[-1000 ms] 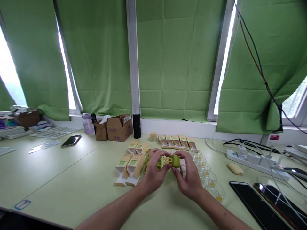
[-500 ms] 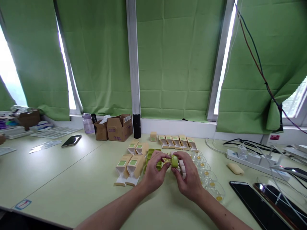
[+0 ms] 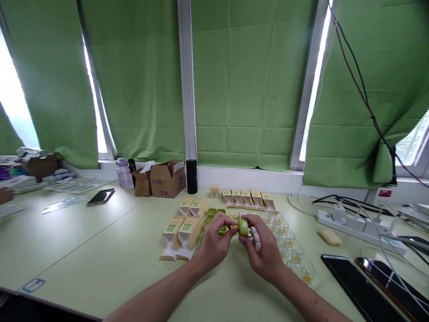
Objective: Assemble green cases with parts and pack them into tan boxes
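Both of my hands meet over the table's middle. My right hand (image 3: 264, 252) pinches a small round green cap (image 3: 243, 226) between thumb and fingers. My left hand (image 3: 214, 241) is closed on a small yellowish piece (image 3: 233, 227) pressed against that cap. Just behind my hands lie several more green caps (image 3: 212, 213). To the left stand open tan cartons with green labels (image 3: 181, 232), and a row of the same cartons (image 3: 246, 198) lies further back.
Clear plastic cups with yellow bits (image 3: 295, 255) run along the right of my hands. Dark phones (image 3: 360, 286) and a power strip with cables (image 3: 348, 220) sit at the right. Brown boxes (image 3: 167, 179), a black cylinder (image 3: 191, 176) and a phone (image 3: 99, 197) are at the back left. Another person's hand (image 3: 5, 195) shows at the far left edge.
The green cap has turned in my fingers from side-on to edge-on. My hands drifted slightly right. A person's hand has come into view at the far left.
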Demonstrator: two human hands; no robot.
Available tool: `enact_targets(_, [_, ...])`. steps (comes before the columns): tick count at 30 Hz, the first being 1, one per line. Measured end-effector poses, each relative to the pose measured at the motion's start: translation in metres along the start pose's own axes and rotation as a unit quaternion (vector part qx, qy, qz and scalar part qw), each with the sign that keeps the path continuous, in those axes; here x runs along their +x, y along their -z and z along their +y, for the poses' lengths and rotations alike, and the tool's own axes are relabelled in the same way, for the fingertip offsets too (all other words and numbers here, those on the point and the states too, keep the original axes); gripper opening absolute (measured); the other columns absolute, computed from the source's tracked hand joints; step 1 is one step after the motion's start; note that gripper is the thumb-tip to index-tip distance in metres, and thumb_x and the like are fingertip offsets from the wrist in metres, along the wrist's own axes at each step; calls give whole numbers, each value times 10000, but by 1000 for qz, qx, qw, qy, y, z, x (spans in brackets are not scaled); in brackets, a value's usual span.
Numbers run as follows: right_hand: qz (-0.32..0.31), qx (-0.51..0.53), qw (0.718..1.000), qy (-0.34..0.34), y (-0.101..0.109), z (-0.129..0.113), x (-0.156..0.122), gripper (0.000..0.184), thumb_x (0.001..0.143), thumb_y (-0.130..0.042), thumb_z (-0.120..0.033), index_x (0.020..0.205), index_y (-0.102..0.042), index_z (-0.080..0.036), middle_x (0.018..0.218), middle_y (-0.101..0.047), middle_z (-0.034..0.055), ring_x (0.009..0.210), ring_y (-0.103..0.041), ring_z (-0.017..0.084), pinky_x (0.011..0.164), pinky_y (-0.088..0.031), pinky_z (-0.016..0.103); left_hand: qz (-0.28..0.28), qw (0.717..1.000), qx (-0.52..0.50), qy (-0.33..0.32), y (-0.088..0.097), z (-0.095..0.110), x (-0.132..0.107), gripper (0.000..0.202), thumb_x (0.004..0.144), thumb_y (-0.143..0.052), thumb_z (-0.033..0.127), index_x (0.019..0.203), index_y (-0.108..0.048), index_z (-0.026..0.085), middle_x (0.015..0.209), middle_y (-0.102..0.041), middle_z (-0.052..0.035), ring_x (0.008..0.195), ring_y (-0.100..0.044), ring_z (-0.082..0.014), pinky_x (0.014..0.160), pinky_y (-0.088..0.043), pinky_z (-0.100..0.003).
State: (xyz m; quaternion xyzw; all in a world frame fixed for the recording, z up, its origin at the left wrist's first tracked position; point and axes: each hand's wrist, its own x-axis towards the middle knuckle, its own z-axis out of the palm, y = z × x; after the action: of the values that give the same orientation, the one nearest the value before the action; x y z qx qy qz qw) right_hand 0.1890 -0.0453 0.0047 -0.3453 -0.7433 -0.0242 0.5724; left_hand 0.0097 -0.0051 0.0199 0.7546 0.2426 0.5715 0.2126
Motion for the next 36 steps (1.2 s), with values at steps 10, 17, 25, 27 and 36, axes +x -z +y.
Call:
enact_targets(10, [-9, 1, 1000, 0, 1, 0, -2, 457, 991, -598, -208, 1437, -522, -278, 1294, -685, 132, 1155, -693, 316, 950, -617, 495, 2, 1000, -16, 13, -1, 0, -1, 83, 927, -688, 245, 866, -708, 192, 890, -677, -62, 835, -657, -195, 761, -543, -309])
enact_targets(17, [-12, 0, 1000, 10, 1, 0, -1, 453, 987, -602, -199, 1427, -537, -286, 1277, -701, 124, 1162, -701, 315, 949, -624, 480, -1, 999, -44, 32, -1, -4, -1, 173, 928, -728, 343, 852, -733, 188, 863, -675, -65, 821, -656, -196, 754, -549, -313])
enact_targets(25, [-24, 0, 1000, 9, 2, 2, -3, 475, 981, -599, -179, 1440, -537, -283, 1304, -690, 130, 1219, -680, 319, 992, -613, 491, -6, 997, -58, 55, 0, -4, -2, 216, 909, -763, 365, 796, -738, 183, 824, -662, -60, 797, -648, -194, 735, -537, -313])
enact_targets(27, [-25, 0, 1000, 7, 2, 3, -4, 474, 979, -601, -183, 1438, -544, -281, 1303, -690, 132, 1220, -681, 325, 993, -616, 500, -5, 997, -61, 57, 0, -5, -2, 238, 898, -775, 380, 772, -735, 183, 804, -658, -57, 780, -643, -192, 720, -536, -310])
enact_targets(36, [-28, 2, 1000, 3, 3, 3, -4, 480, 980, -597, -179, 1447, -553, -278, 1330, -663, 147, 1236, -663, 334, 1006, -614, 524, -1, 992, -80, 98, -4, -9, 0, 293, 839, -829, 434, 702, -763, 183, 770, -690, -59, 740, -662, -190, 687, -559, -308])
